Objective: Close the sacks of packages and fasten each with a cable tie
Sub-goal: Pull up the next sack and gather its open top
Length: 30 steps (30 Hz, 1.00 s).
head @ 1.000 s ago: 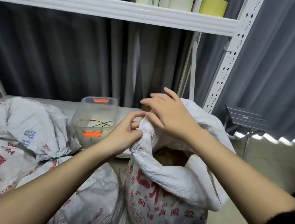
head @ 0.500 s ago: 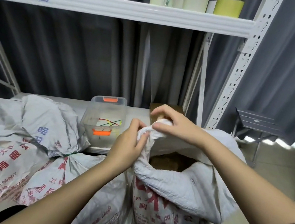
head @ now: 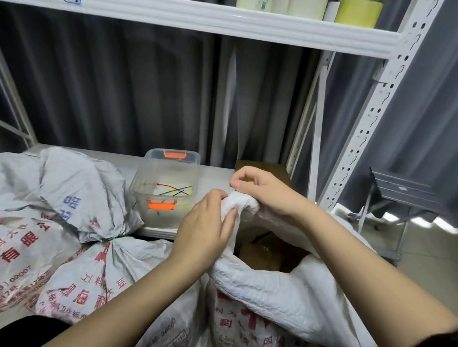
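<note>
You have the open woven sack (head: pixel 279 297) standing on the floor at near right, and both of your hands meet at the far-left part of its rolled rim. Your left hand (head: pixel 205 228) wraps its fingers around the gathered fabric from the near side, and your right hand (head: pixel 265 193) pinches the same bunch from above, fingers curled onto it. Holding it from two sides keeps the stiff cloth from springing back while you draw the mouth together. The mouth is only partly gathered: brown packages (head: pixel 262 252) show through the gap behind your left wrist. To the left lie two sacks already closed, one cinched with a green cable tie (head: pixel 114 237). The clear plastic bin (head: pixel 165 188) of coloured cable ties (head: pixel 175 190) sits on the low shelf (head: pixel 216 173) just beyond your left hand, likely kept there for easy reach once the neck is bunched.
</note>
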Available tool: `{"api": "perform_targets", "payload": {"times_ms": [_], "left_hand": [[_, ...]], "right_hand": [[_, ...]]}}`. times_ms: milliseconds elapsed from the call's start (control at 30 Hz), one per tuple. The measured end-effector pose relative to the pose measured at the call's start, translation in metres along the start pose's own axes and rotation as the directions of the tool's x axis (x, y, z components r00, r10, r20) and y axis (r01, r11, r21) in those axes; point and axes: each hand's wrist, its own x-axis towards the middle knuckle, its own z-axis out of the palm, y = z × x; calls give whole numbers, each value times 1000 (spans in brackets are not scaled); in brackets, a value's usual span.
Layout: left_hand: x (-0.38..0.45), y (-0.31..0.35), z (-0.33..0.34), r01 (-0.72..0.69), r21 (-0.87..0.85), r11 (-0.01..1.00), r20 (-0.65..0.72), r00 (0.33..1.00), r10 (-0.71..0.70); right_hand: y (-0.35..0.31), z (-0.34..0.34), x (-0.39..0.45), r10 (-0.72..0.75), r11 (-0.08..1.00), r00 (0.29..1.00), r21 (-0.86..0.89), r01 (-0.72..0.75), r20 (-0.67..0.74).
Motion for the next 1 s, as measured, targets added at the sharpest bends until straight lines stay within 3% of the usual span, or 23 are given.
{"api": "perform_targets", "payload": {"times_ms": [67, 100, 133, 200, 233, 267, 333, 400, 467, 567, 633, 733, 767, 800, 867, 1000], "left_hand": [[0, -2, 5, 47, -89, 995, -21, 999, -49], [2, -7, 8, 131, -201, 971, 5, 991, -133], [4, -11, 10, 230, -332, 915, 54, 973, -224], [7, -18, 10, 387, -534, 752, 178, 921, -347], [8, -18, 8, 436, -609, 663, 247, 898, -363], [9, -19, 7, 470, -650, 598, 304, 881, -362], [9, -17, 1, 465, -635, 616, 320, 885, -338], [8, -22, 0, 348, -404, 846, 224, 934, -278], [7, -20, -5, 173, -86, 981, 183, 971, -155], [12, -9, -11, 28, 36, 999, 154, 987, -34], [17, -6, -14, -3, 69, 998, 150, 989, -7], [20, -13, -19, 34, 53, 998, 193, 980, -44], [22, -16, -19, 43, 45, 998, 211, 976, -52], [24, -17, -19, 40, 56, 998, 235, 971, -52], [30, -12, -18, -37, 86, 996, 253, 967, 14], [43, 3, -7, -281, 90, 956, 240, 937, 253]], "right_hand": [[-1, 8, 0, -10, 1000, 1000, -3, 10, -11], [-1, 10, -4, -43, 992, 999, -118, 40, -26], [0, 10, -9, -92, 940, 995, -333, 76, -34], [5, 8, -19, -224, 674, 973, -729, 118, -50], [7, 7, -23, -272, 604, 960, -788, 120, -62], [9, 6, -26, -288, 601, 954, -791, 117, -77], [9, 3, -25, -217, 731, 972, -675, 103, -87], [7, 1, -19, -133, 891, 988, -445, 85, -78], [3, 1, -13, -112, 944, 993, -317, 92, -46], [-2, 10, -9, -100, 984, 995, -150, 97, -13], [-3, 11, -14, -109, 985, 993, -139, 103, -35], [5, -2, -27, -96, 844, 992, -534, 39, -80], [8, -5, -31, -91, 806, 991, -592, 17, -96], [12, -7, -34, -92, 832, 990, -554, 16, -110], [15, -4, -36, -79, 947, 990, -319, 38, -115], [7, -4, -31, -37, 999, 992, 30, 41, -125]]}}
